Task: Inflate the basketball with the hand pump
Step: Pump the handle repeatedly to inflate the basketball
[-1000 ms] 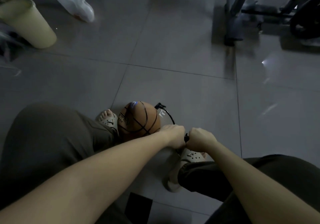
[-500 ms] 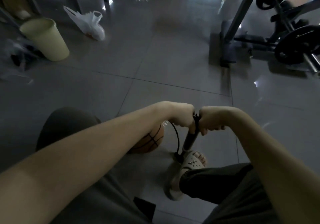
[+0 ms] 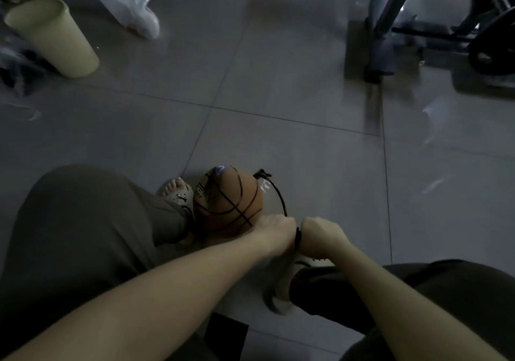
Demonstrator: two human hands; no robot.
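An orange basketball [image 3: 228,200] with black lines lies on the grey tiled floor beside my left foot [image 3: 177,192]. A thin black hose [image 3: 278,197] arcs from the ball's upper right side down to the pump. My left hand [image 3: 278,231] and my right hand [image 3: 320,234] each grip one side of the black pump handle [image 3: 297,236], low down, just right of the ball. The pump's body is hidden under my hands. My right foot in a pale sandal [image 3: 281,285] sits below the hands.
A pale green bucket [image 3: 53,37] and a white plastic bag [image 3: 126,9] stand at the far left. Dark exercise equipment [image 3: 390,34] with a wheel [image 3: 493,45] fills the far right. My knees in dark trousers frame the view.
Half a second ago my hands held the handle raised with the pump shaft showing. Both hands have pushed the handle down, and my view has dropped, uncovering the ball.
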